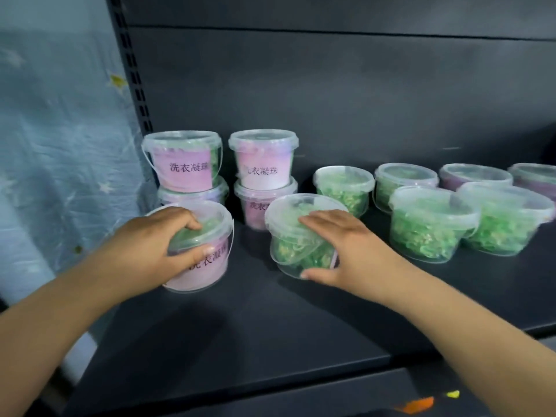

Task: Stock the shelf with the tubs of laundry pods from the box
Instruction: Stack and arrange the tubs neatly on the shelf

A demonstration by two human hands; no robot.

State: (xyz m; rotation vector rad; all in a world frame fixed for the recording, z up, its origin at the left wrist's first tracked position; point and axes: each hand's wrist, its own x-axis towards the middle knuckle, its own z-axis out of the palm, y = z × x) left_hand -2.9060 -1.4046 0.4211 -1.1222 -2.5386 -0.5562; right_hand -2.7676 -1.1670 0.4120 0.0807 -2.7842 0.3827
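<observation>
My left hand (pixel 156 245) grips a clear tub with a pink label (pixel 207 266) from above, fingers over its lid and thumb on its side; the tub stands on the dark shelf (pixel 240 326). My right hand (pixel 340 245) holds a second tub of green pods (pixel 288 233), tilted toward me, fingers across the lid and thumb under its lower edge. Behind them stand two stacks of pink-labelled tubs (pixel 186 167) (pixel 263 164), each two high. The box is out of view.
Several more tubs of green pods (pixel 427 227) sit in rows on the shelf's right half. The slotted shelf upright (pixel 132 70) and a blue plastic sheet (pixel 60 145) are at the left. The dark back panel (pixel 331 85) closes the shelf behind.
</observation>
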